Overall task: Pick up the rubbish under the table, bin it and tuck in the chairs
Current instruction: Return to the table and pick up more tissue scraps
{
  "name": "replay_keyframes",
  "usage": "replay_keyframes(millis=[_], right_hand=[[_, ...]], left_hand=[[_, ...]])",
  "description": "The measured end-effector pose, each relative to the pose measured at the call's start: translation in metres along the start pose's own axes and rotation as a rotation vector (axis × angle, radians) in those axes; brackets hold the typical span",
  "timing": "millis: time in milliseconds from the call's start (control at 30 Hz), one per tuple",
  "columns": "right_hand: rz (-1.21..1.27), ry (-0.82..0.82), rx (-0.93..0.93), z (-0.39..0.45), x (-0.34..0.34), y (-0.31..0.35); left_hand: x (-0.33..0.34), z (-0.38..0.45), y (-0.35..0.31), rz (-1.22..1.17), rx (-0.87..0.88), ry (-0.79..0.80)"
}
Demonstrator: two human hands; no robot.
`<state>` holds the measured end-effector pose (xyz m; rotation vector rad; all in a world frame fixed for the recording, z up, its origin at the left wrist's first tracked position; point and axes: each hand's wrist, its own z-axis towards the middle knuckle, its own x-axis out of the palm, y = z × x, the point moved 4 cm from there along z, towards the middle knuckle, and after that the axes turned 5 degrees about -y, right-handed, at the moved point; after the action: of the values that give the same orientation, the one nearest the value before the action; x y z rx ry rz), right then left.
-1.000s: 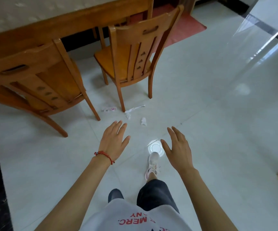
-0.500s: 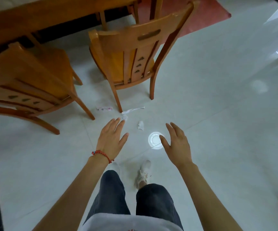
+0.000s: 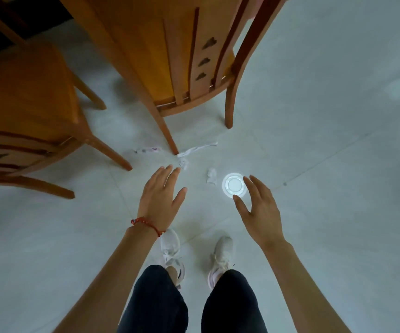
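Scraps of rubbish lie on the pale tiled floor: a pink-printed wrapper (image 3: pixel 146 149), a long white paper strip (image 3: pixel 197 148), a small crumpled piece (image 3: pixel 183 162) and another crumpled tissue (image 3: pixel 211 175). My left hand (image 3: pixel 161 193), with a red string bracelet on the wrist, hovers open just short of the small crumpled piece. My right hand (image 3: pixel 258 205) is open too, fingers spread beside a bright round light reflection (image 3: pixel 234 185) on the tile. Neither hand holds anything. Two wooden chairs stand pulled out: one ahead (image 3: pixel 182 54), one on the left (image 3: pixel 26 97).
My two white shoes (image 3: pixel 195 255) stand on the tile just behind my hands. The near chair's front leg (image 3: pixel 167 133) touches down right by the paper strip. Bare floor spreads to the right and to the lower left.
The view has dropped lower and closer to the floor and chairs. Both hands have come nearer the scraps, still open. My feet now stand side by side.
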<state>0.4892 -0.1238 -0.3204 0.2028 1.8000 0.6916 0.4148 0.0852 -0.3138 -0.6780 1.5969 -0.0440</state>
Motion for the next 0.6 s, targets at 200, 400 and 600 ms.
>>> replay_keyframes(millis=[200, 400, 600], right_hand=[[0.02, 0.004, 0.059, 0.045, 0.095, -0.062], [0.021, 0.01, 0.034, 0.094, 0.193, -0.124], [-0.008, 0.079, -0.025, 0.13, 0.29, -0.187]], left_hand=[[0.1, 0.041, 0.055, -0.013, -0.011, 0.008], [0.213, 0.078, 0.115, -0.042, -0.056, 0.01], [0.318, 0.116, 0.176, -0.051, -0.076, 0.02]])
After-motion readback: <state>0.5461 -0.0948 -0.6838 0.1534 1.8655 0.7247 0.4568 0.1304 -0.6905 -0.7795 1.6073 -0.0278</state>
